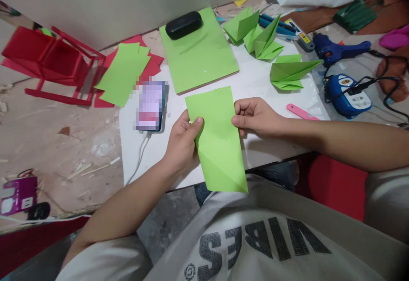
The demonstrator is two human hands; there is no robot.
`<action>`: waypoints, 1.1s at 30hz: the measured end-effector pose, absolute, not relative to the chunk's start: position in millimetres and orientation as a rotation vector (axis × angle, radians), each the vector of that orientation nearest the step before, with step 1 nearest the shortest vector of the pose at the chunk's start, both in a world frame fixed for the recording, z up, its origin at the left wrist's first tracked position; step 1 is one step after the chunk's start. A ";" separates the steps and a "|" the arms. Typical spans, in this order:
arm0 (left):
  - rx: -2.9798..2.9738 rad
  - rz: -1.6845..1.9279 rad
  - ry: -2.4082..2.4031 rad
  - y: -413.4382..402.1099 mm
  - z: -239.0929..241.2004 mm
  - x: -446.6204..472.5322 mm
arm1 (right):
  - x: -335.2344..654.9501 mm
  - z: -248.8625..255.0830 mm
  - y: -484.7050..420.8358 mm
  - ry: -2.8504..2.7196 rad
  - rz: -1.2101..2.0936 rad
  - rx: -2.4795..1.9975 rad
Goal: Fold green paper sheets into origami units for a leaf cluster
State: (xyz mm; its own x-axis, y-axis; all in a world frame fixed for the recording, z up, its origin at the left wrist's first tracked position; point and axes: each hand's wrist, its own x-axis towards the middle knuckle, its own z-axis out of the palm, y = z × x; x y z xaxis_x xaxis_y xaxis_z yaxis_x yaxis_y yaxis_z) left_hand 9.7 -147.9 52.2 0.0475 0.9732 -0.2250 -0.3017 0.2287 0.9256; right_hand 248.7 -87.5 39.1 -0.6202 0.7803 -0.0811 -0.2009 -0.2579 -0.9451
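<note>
A green sheet of paper (219,144) with a diagonal crease near its lower end is held up over the front edge of the white board. My left hand (183,142) grips its left edge, thumb on top and fingers underneath. At the right edge, my right hand (251,117) pinches the paper between thumb and curled fingers. Beyond it lies a stack of green paper (204,59) with a black case (183,25) on top. Folded green paper pieces (290,74) stand to the right of the stack. A phone (150,106) with a blurred screen lies left of my left hand.
The white board (140,153) carries a pink-handled tool (300,111). At right are a blue glue gun (340,48), a blue power socket (348,95) and cables. A red paper chair model (60,68) stands at left beside loose green sheets (124,74). A wall rises behind.
</note>
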 end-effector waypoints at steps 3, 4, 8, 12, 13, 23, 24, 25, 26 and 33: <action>0.790 1.164 1.075 -147.9 51.7 8.9 | 249.9 38.6 -86.4 -1.360 1.968 -0.672; 0.784 1.160 1.076 -147.7 51.5 8.4 | 250.1 37.9 -86.2 -1.369 1.974 -0.652; 0.790 1.141 1.075 -146.7 51.4 7.4 | 249.9 33.9 -86.2 -1.406 1.988 -0.637; 0.810 1.101 1.063 -146.2 52.3 8.7 | 248.8 34.3 -86.9 -1.409 1.965 -0.648; 0.810 1.090 1.056 -146.0 52.3 9.0 | 248.6 35.3 -87.1 -1.408 1.957 -0.656; 0.816 1.070 1.035 -144.7 52.3 9.5 | 246.8 39.5 -87.2 -1.371 1.928 -0.661; 0.818 1.076 1.037 -144.8 52.5 9.5 | 246.8 39.4 -87.2 -1.373 1.923 -0.666; 0.820 1.082 1.041 -145.0 52.6 9.5 | 246.8 39.5 -87.3 -1.378 1.919 -0.675; 0.822 1.086 1.045 -145.1 52.8 9.4 | 247.0 39.7 -87.6 -1.386 1.917 -0.689; 0.887 1.116 1.088 -146.8 52.4 9.5 | 246.7 43.8 -89.6 -1.393 1.861 -0.838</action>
